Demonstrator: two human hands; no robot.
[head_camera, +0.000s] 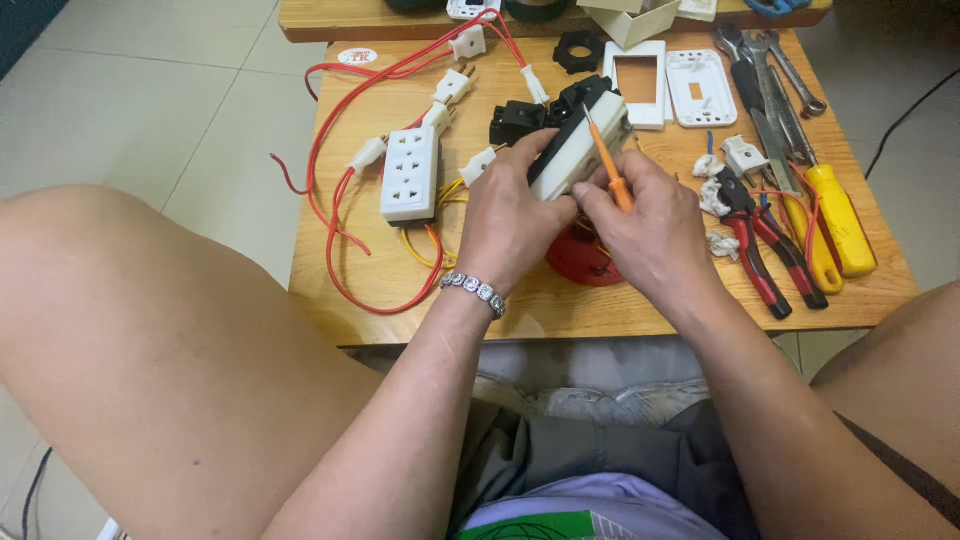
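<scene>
- My left hand (510, 225) grips a white-and-black socket block (578, 150), tilted, mid-desk.
- My right hand (650, 230) pinches a small orange screwdriver (608, 165), tip on the block.

Single head-mounted view, taken from above and behind the seated person's lap, faced steeply down and forward over both bare knees onto the small light-brown wooden table (600, 310). The camera sat close, so the forearms filled the lower frame and the left hand (510, 215) and right hand (655, 225) met near centre. A second wooden tabletop edge (330, 25) and pale tiled floor (150, 90) closed the top.
</scene>
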